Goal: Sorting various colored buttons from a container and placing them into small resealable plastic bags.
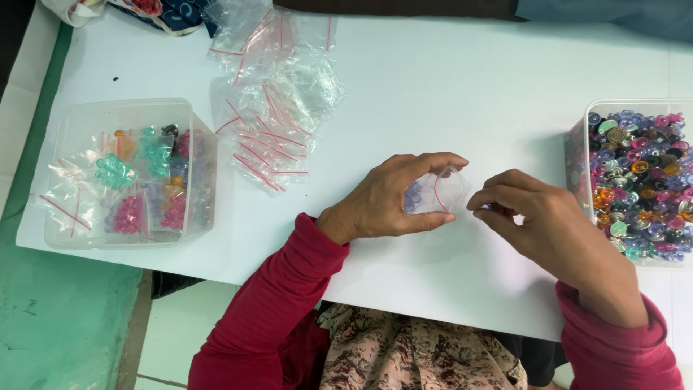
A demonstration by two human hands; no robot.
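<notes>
centre frame, left hand [382, 206] grip clamped on a small clear bag [440, 193] above the white worktop [447, 94]. right hand [541, 220] fingertips pinched together beside it

single view only: a head-worn camera, looking steeply down from above the person's own chest onto a white table [447, 94]; the near table edge runs across the lower frame, the far edge along the top; range is close, at arm's reach; the frame spans a clear tub [79, 115] at left to a tub of beads [577, 144] cropped at right; no second view shares this scene
</notes>
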